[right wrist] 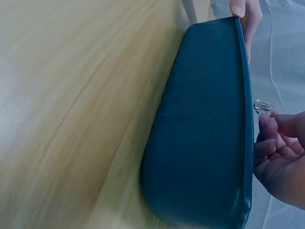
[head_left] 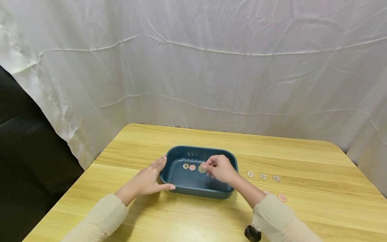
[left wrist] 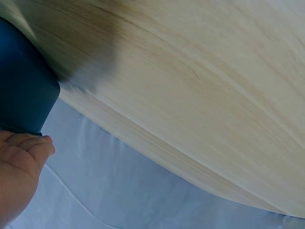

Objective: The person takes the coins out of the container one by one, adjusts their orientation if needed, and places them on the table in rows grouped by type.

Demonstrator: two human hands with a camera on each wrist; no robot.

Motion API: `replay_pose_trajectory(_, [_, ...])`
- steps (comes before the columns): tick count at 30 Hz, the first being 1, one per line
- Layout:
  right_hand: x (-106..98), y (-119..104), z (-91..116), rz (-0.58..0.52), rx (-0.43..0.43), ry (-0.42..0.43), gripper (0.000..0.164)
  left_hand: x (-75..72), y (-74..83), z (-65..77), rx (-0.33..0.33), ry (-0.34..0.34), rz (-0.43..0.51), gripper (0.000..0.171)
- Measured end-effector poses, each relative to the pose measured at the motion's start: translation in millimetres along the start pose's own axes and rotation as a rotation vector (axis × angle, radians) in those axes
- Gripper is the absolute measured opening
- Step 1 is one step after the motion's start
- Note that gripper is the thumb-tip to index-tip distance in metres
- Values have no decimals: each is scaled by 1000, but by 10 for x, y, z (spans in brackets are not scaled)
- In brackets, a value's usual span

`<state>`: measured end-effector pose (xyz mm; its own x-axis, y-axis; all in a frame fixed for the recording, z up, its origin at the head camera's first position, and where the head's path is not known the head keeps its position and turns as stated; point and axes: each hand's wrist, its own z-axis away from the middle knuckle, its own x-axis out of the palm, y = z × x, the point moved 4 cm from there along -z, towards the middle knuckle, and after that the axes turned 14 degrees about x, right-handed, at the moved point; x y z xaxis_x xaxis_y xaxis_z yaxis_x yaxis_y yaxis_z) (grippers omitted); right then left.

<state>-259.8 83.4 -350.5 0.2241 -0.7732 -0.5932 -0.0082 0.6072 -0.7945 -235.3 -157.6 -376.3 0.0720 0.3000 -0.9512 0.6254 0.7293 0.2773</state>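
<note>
A dark blue-green rectangular tub [head_left: 196,192] stands on the table. My left hand [head_left: 148,179] rests against its left end, fingers straight at the left rim and thumb along the front. Over the tub, my right hand [head_left: 222,169] pinches a coin [right wrist: 263,107] between thumb and fingertips. Inside, on the floor of the tub, lie a gold-coloured coin [head_left: 185,166] and a copper-coloured coin [head_left: 192,167]. Another copper-coloured coin [head_left: 203,164] shows partly behind the pinched one. In the right wrist view, the tub's wall hides its inside.
Right of the tub, a row of three coins [head_left: 263,176] lies on the wooden table [head_left: 317,168]. Nearer me is a copper-coloured coin [head_left: 282,197], and another [head_left: 266,192] is partly covered by my right forearm. A pale curtain [head_left: 226,84] hangs behind the table.
</note>
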Motion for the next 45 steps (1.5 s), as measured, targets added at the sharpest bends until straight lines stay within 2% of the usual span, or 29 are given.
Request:
replay_pose_trajectory(8, [-204,95,162,-78,9,44,13,-6,5,-9,-3,-5,2,105])
replay_pose_trajectory(12, [-296,165,203,-104,37,33,13,-10,2,-3,-6,-8,2,105])
replay_pose_trajectory(20, [-557,398,305,-201,110,23,18,-9,1,13,-9,-7,4,105])
replay_pose_trajectory(25, [-757,566,366,-235,153,54,21,-8,-2,14,-7,-6,0,105])
replay_pose_trajectory(39, [-1178,944,509,-197,213,131,28,-4,-6,21,-19,-8,-1,105])
replay_pose_trajectory(45, [-1361,1214,575,-175,270,183,26,-7,-8,13,-16,-6,1,105])
